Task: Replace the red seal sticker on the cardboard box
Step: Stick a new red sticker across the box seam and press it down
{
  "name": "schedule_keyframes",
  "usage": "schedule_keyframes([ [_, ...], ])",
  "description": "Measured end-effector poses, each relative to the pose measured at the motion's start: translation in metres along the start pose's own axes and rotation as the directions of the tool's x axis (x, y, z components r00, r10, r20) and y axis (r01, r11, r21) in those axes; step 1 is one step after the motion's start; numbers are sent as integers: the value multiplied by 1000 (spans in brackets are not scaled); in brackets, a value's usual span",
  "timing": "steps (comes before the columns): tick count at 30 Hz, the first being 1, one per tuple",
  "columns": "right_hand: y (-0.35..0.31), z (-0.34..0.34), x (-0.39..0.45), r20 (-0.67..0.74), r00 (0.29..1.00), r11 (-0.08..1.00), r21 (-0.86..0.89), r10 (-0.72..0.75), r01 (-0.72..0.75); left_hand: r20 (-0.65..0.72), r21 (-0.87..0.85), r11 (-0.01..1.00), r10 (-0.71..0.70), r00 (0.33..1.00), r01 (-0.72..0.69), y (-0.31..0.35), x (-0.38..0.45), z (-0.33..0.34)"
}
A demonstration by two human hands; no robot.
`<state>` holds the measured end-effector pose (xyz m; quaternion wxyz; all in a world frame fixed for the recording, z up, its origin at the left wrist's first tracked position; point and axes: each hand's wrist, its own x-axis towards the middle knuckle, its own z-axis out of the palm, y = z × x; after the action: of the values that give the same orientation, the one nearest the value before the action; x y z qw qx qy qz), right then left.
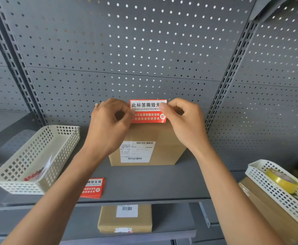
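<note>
A brown cardboard box (164, 147) with a white shipping label stands on the grey shelf (162, 183), against the pegboard. A red and white seal sticker (147, 112) with printed characters is held flat above the box's top edge. My left hand (109, 124) pinches the sticker's left edge. My right hand (183, 121) pinches its upper right corner between thumb and forefinger. The lower edge of the sticker meets the top of the box; whether it is stuck down cannot be told.
A stack of spare red seal stickers (93, 189) lies on the shelf at front left. A white mesh basket (56, 152) with red scraps stands left. Another basket (268, 190) holding a yellow tape roll (280, 179) sits right. A second box (125, 218) rests on the lower shelf.
</note>
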<state>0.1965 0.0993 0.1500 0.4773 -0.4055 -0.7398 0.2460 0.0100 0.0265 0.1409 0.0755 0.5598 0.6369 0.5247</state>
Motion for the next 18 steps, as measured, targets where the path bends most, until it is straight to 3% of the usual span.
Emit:
schedule_keyframes([
  [11,6,-6,3,44,996,996,-51,72,-70,0,109,994,0,1000,0,-1,1,7],
  [18,5,-3,5,8,1000,990,-136,31,-29,-3,138,990,10,1000,-9,0,3,8],
])
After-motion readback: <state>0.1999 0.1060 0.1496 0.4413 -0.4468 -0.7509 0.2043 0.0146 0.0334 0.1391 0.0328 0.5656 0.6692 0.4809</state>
